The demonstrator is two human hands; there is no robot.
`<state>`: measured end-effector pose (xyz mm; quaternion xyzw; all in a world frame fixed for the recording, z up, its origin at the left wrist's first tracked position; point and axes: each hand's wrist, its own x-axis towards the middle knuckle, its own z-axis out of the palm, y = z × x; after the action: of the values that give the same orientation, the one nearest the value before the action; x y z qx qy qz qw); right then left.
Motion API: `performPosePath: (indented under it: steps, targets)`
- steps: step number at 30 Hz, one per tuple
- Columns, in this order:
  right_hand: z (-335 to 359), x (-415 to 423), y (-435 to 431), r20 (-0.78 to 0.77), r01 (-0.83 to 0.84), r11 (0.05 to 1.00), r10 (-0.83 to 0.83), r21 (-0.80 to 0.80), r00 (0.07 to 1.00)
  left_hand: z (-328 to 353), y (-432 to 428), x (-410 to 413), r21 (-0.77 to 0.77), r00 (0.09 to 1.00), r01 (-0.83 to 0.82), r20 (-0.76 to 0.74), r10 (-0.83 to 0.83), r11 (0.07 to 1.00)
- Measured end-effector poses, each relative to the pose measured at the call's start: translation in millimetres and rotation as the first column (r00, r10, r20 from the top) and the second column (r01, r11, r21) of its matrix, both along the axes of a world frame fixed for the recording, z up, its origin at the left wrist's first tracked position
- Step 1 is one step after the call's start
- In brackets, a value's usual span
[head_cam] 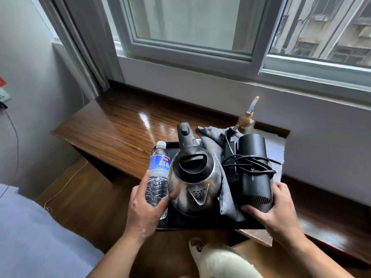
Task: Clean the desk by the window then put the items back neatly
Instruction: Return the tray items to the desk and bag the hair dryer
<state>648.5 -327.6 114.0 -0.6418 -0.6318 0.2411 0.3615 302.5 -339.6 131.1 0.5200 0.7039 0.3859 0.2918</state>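
Note:
A black tray (200, 222) hangs over the front edge of the glossy wooden desk (120, 125) under the window. On it stand a steel kettle (192, 181), a clear water bottle (157, 177) with a blue label, a grey cloth (214, 145) and a black hair dryer (256, 177) wrapped in its cord. My left hand (144, 209) grips the tray's left side and curls round the bottle's base. My right hand (275, 211) grips the tray's right side, thumb against the cloth and fingers round the dryer's end.
An amber glass bottle (246, 121) stands behind the tray near the wall. A curtain (80, 47) hangs at the desk's far left corner. A bed edge (30, 227) lies at lower left, and a wall socket (4, 95) with a cable is on the left wall.

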Motion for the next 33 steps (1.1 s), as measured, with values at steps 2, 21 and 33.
performPosePath:
  steps: [2,21,33]
  targets:
    - [-3,-17,15,0.009,-0.018,1.000,0.018,-0.015,1.000,-3,9,-17,-0.004,1.000,-0.017,0.001,0.017,1.000]
    - [-8,-175,178,-0.004,-0.063,0.997,0.063,-0.052,0.998,-31,158,-176,0.009,0.997,-0.065,-0.035,0.065,0.998]
    - [-32,-294,215,-0.004,0.048,0.991,-0.049,-0.122,0.999,-53,242,-298,-0.035,0.996,0.063,-0.060,-0.065,0.997]
